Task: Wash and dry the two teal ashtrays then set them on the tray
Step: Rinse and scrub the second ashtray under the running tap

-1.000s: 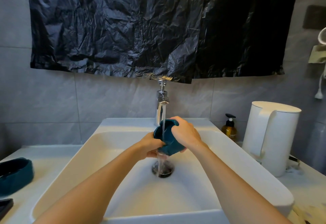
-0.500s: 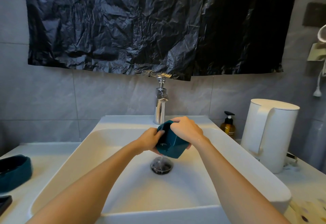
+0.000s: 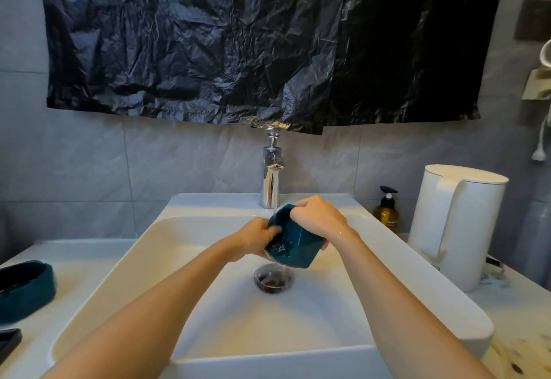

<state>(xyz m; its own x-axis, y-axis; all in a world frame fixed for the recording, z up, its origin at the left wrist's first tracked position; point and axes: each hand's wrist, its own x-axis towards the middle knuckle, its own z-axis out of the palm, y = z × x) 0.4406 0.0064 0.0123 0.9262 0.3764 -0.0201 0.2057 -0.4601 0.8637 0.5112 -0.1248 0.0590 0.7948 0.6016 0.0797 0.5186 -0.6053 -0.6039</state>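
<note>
L hand (image 3: 255,238) fingers curl on near rim of teal ashtray (image 3: 293,249); R hand (image 3: 319,219) grips far rim from above. Ashtray: dark teal, angular walls, tilted on edge, wet w/ droplets. Held in sink (image 3: 190,229) above drain (image 3: 273,278), under faucet (image 3: 271,182) stream. Count: 2 ashtrays; 2nd ashtray (image 3: 25,290) on counter (image 3: 74,274), well L of basin. 1 kettle (image 3: 456,223), 1 pump bottle (image 3: 387,211).

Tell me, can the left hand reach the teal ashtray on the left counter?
Probably: the path looks open, but the left hand grips the wet teal ashtray; the counter teal ashtray sits unobstructed.
</note>
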